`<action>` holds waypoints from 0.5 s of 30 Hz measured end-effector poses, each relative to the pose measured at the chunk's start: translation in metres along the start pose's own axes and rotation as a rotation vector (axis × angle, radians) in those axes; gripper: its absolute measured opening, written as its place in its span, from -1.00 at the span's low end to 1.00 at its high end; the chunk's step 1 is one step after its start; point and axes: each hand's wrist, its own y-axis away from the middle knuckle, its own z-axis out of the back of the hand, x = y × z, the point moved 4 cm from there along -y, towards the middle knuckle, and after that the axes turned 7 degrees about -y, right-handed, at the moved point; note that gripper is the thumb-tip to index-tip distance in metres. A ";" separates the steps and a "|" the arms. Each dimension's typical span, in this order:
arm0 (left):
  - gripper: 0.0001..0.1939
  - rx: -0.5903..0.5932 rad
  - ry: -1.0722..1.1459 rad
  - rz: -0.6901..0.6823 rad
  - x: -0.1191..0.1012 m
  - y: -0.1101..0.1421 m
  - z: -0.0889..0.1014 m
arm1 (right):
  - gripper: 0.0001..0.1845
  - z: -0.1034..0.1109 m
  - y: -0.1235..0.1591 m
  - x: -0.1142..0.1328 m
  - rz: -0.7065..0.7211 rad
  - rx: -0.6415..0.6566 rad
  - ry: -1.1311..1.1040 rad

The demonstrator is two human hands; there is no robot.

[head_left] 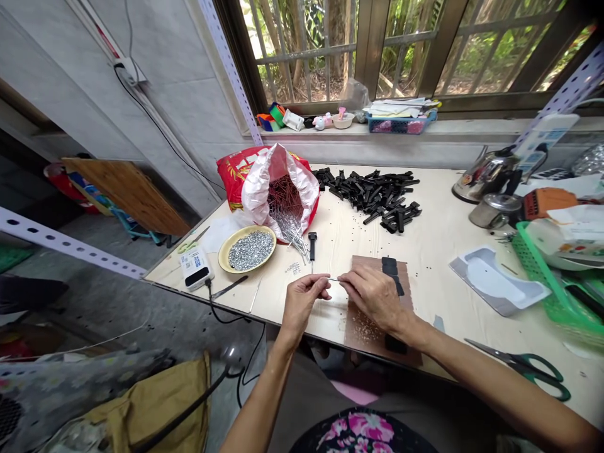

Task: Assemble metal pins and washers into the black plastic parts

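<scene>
A thin metal rod (333,279) spans the gap between my two hands above the table's front part. My left hand (304,301) pinches one end between thumb and fingertips. At the other end, the fingers of my right hand (375,297) are closed on the same rod. Just beyond my left hand lies a black plastic piece (312,242) with a thin shaft pointing toward me. Several tiny metal bits (293,268) are scattered beside it. Under my right hand is a brown board (358,321) with black pads (389,267) on it.
A yellow bowl (226,267) holds small silver pieces. Behind it, an open red bag (231,170) spills metal rods. Black plastic parts (377,192) are heaped at the back. Scissors (533,365), a white tray (500,283), a green basket (533,264) and a kettle (486,173) are on the right.
</scene>
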 end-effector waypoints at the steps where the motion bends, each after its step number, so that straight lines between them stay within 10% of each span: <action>1: -0.73 -0.004 -0.009 -0.009 -0.001 0.000 -0.002 | -0.75 0.000 0.001 -0.001 0.001 0.005 0.009; 15: -0.73 0.060 -0.022 0.006 0.003 -0.002 -0.024 | -0.73 0.000 0.016 -0.018 -0.145 0.020 -0.020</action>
